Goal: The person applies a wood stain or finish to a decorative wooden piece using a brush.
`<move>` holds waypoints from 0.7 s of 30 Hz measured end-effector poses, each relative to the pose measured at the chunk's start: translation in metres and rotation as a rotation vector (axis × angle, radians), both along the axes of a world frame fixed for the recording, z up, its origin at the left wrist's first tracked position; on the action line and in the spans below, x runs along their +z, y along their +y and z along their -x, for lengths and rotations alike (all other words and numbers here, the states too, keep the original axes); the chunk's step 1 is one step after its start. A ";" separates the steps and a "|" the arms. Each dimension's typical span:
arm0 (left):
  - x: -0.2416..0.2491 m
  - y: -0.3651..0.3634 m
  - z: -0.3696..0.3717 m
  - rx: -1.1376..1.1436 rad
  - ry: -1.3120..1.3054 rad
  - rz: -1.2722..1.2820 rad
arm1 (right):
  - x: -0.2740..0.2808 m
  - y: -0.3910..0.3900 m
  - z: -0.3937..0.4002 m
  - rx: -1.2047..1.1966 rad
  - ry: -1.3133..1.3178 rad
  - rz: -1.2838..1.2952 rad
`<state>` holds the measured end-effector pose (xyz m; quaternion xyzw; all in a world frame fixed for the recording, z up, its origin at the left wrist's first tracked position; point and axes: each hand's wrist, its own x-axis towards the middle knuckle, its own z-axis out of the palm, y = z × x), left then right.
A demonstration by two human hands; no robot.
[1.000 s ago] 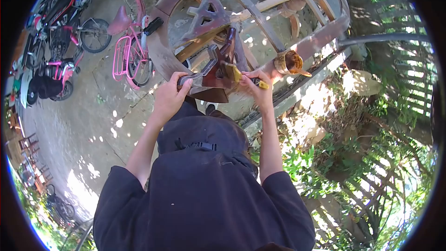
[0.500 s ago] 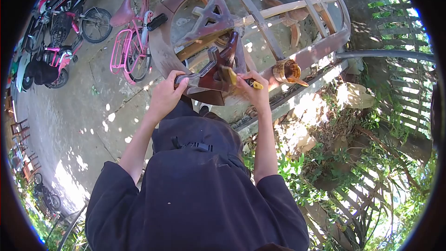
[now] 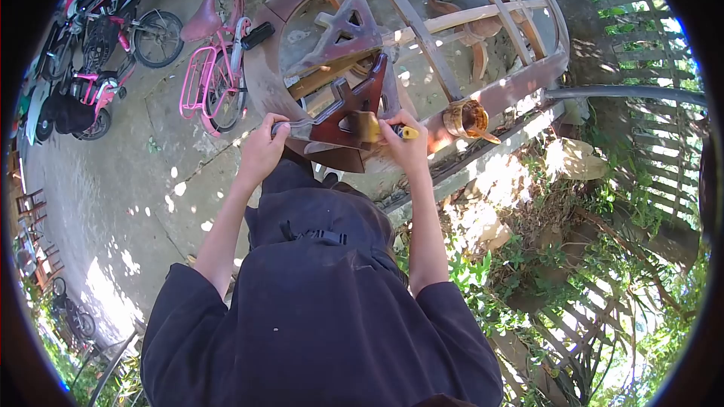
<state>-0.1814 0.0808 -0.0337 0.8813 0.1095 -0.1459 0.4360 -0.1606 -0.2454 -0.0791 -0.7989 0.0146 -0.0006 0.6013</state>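
My left hand [image 3: 265, 147] grips the left end of a triangular wooden piece [image 3: 326, 130], which has cut-out openings and a wet, dark red-brown surface. In my right hand [image 3: 406, 139] is a paint brush [image 3: 369, 127] with a yellow handle, its bristles against the face of that piece. The piece is held over the near edge of a large oval wooden frame [image 3: 264, 79] with crossing slats. A similar, duller triangular piece [image 3: 348, 26] lies across the frame beyond it. Right of my right hand, a stained container [image 3: 466, 118] of brown liquid sits on the frame's edge.
A pink bicycle [image 3: 215, 79] stands left of the frame, with more bicycles and motorbikes [image 3: 90, 45] farther left. A curved metal pipe [image 3: 626, 91] runs to the right. Plants [image 3: 490, 279] and a slatted fence [image 3: 641, 45] are at the right; dry leaves lie beside a concrete ledge.
The brush has moved slightly left and down across the wooden piece with my right hand. My left hand and the piece's held end have shifted a little left.
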 end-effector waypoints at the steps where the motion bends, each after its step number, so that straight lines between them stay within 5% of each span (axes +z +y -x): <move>1: -0.003 0.002 0.001 0.014 -0.003 -0.001 | 0.002 0.007 0.002 0.004 0.003 0.000; 3: -0.009 0.007 0.001 0.040 0.007 0.003 | 0.006 0.016 0.008 -0.021 0.194 -0.405; 7: -0.022 0.014 0.000 0.107 0.020 0.089 | -0.003 0.016 0.005 -0.184 0.194 -0.316; 9: -0.027 0.015 -0.001 0.130 0.023 0.119 | -0.006 0.020 0.008 -0.161 0.178 -0.552; 15: -0.030 0.016 -0.001 0.141 0.015 0.135 | -0.004 0.015 -0.003 -0.150 0.222 -0.325; 19: -0.034 0.017 -0.001 0.146 0.010 0.133 | -0.007 0.014 -0.002 0.025 0.202 -0.441; 21: -0.034 0.020 0.000 0.144 0.025 0.135 | 0.000 -0.004 -0.014 0.177 0.176 -0.112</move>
